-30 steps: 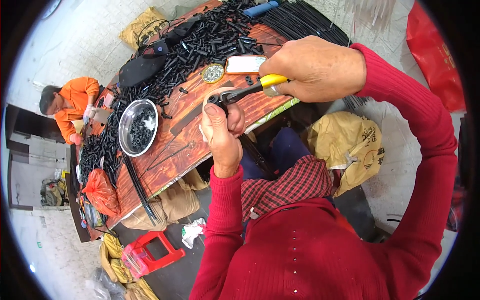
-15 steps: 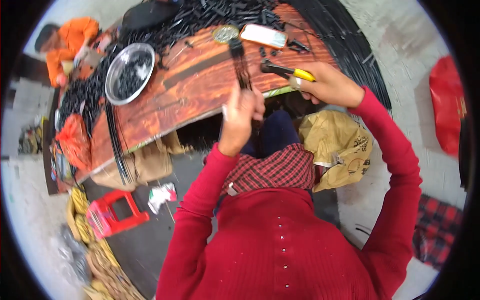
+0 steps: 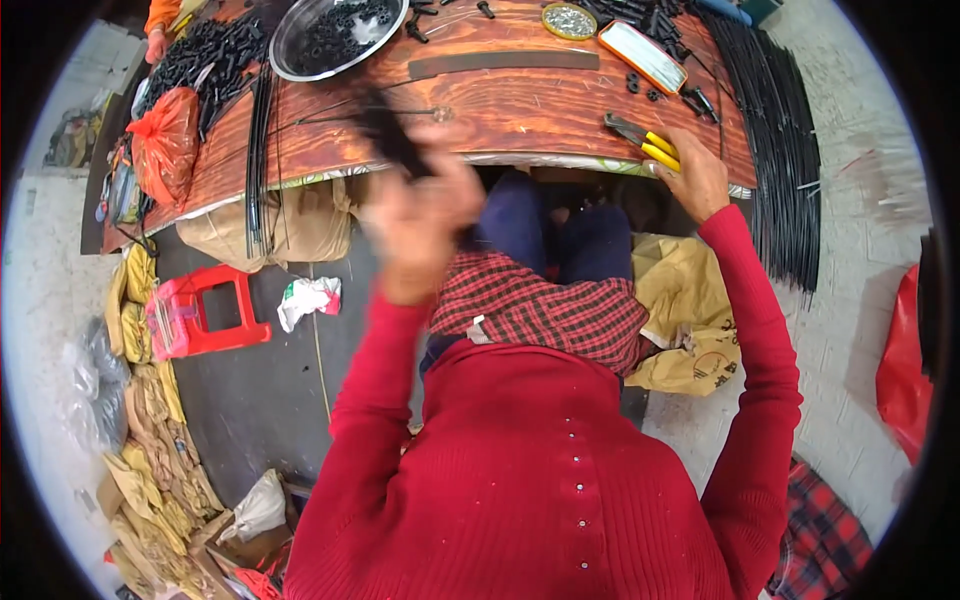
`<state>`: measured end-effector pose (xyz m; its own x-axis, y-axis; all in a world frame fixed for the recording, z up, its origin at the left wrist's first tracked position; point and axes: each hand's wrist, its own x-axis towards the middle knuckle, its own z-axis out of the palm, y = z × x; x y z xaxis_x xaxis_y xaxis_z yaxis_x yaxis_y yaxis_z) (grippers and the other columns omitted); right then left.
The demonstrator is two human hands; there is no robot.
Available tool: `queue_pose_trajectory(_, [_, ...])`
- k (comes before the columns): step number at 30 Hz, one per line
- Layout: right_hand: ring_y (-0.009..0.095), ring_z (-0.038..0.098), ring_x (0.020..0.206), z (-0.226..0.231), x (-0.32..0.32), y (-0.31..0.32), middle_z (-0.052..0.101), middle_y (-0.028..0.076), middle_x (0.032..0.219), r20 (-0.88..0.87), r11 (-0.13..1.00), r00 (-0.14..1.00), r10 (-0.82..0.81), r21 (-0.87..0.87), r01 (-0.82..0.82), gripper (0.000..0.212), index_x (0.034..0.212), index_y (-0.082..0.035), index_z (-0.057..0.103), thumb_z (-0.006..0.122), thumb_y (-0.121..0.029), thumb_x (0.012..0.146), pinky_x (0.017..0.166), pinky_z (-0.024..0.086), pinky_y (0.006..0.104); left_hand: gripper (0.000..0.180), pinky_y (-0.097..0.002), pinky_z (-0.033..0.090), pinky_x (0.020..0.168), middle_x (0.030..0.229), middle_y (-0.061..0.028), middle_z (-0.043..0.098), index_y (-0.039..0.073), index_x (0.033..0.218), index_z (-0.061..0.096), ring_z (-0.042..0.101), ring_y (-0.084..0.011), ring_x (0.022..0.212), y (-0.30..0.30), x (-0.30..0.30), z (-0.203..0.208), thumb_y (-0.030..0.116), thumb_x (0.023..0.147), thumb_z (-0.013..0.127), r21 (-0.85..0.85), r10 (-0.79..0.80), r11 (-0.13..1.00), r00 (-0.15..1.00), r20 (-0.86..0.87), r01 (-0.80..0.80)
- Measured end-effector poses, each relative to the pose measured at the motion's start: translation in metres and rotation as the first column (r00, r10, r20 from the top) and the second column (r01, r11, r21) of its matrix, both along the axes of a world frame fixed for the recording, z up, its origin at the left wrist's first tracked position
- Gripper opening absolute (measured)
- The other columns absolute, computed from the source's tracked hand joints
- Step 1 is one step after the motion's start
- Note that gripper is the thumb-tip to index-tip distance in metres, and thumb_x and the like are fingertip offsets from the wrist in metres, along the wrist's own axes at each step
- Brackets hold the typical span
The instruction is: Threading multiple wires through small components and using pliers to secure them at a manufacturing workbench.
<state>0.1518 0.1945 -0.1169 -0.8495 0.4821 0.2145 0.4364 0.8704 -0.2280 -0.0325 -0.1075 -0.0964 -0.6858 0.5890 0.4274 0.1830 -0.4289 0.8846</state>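
Observation:
My left hand [image 3: 420, 215] is raised over the front edge of the wooden table [image 3: 520, 110] and is blurred by motion. It is closed on a short black cable piece [image 3: 385, 130] that sticks up from its fingers. My right hand [image 3: 692, 178] rests at the table's front edge on the right. Its fingers are on the handle ends of yellow-handled pliers [image 3: 640, 140], which lie flat on the tabletop. Both arms wear red sleeves.
On the table stand a metal bowl [image 3: 285, 45] of black pieces, a round tin [image 3: 568, 20], a white flat box [image 3: 640, 55] and a dark flat strip [image 3: 500, 63]. Long black rods [image 3: 785, 150] hang off the right end. A red stool [image 3: 200, 310], sacks and a person in orange [image 3: 165, 15] are at the left.
The view has tipped downward, so the table now sits at the top. My left hand swung down and left with the black piece. My right hand brought the pliers down onto the tabletop.

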Motion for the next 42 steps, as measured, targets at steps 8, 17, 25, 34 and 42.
queue_pose_trajectory(8, [0.033, 0.06, 0.105, -0.011, -0.01, 0.011, 0.062, 0.013, 0.112, -0.051, 0.999, 0.999, 0.017, -0.034, -0.019, 0.049, 0.12, -0.008, 0.058, 0.074, -0.008, 0.074, 0.087, 0.049, 0.0391, 0.048, -0.0213, 0.036, 0.054, 0.076, 0.0022, 0.052, 0.005, 0.133, 0.051, 0.046, -0.0064, 0.061, -0.209, -0.063, -0.018, 0.026, 0.091, 0.062, -0.664, -0.116, 0.377, 0.744, 0.658, 0.646])
queue_pose_trajectory(17, [0.037, 0.054, 0.1, -0.003, -0.002, 0.012, 0.055, 0.015, 0.103, -0.087, 0.996, 0.994, 0.071, -0.04, -0.074, 0.049, 0.115, -0.005, 0.058, 0.073, -0.002, 0.068, 0.084, 0.045, 0.0423, 0.02, -0.0257, 0.037, 0.045, 0.066, 0.001, 0.05, 0.007, 0.11, 0.059, 0.046, -0.0087, 0.052, -0.243, -0.065, -0.249, 0.019, 0.094, 0.057, -0.675, 0.248, 0.378, 0.633, 0.733, 0.634])
queue_pose_trajectory(25, [0.037, 0.054, 0.094, 0.003, -0.016, -0.005, 0.053, 0.015, 0.098, -0.074, 0.993, 0.995, 0.072, -0.092, -0.079, 0.052, 0.114, -0.004, 0.057, 0.075, 0.0, 0.064, 0.079, 0.045, 0.043, 0.019, -0.031, 0.037, 0.039, 0.062, -0.0018, 0.051, 0.005, 0.101, 0.058, 0.048, -0.0127, 0.046, -0.126, -0.103, -0.369, 0.022, 0.093, 0.061, -0.885, 0.015, 0.242, 0.91, 0.415, 0.399])
queue_pose_trajectory(34, [0.037, 0.057, 0.096, 0.009, -0.019, -0.002, 0.056, 0.015, 0.101, -0.051, 0.984, 0.999, 0.015, -0.176, -0.024, 0.054, 0.113, -0.003, 0.057, 0.076, 0.004, 0.062, 0.082, 0.046, 0.0399, 0.022, -0.028, 0.038, 0.046, 0.065, 0.0004, 0.05, 0.008, 0.099, 0.055, 0.047, -0.0111, 0.05, -0.121, -0.082, -0.256, 0.03, 0.095, 0.057, -0.777, -0.085, 0.266, 0.816, 0.571, 0.571])
queue_pose_trajectory(42, [0.032, 0.06, 0.098, 0.008, -0.019, 0.003, 0.056, 0.015, 0.101, -0.072, 0.98, 0.997, 0.009, -0.199, -0.023, 0.051, 0.112, 0.0, 0.056, 0.071, 0.009, 0.064, 0.085, 0.049, 0.0348, 0.037, -0.0215, 0.038, 0.059, 0.071, 0.0038, 0.05, 0.004, 0.122, 0.056, 0.046, -0.006, 0.063, -0.257, -0.06, -0.127, 0.026, 0.093, 0.062, -0.534, -0.093, 0.343, 0.594, 0.799, 0.772])
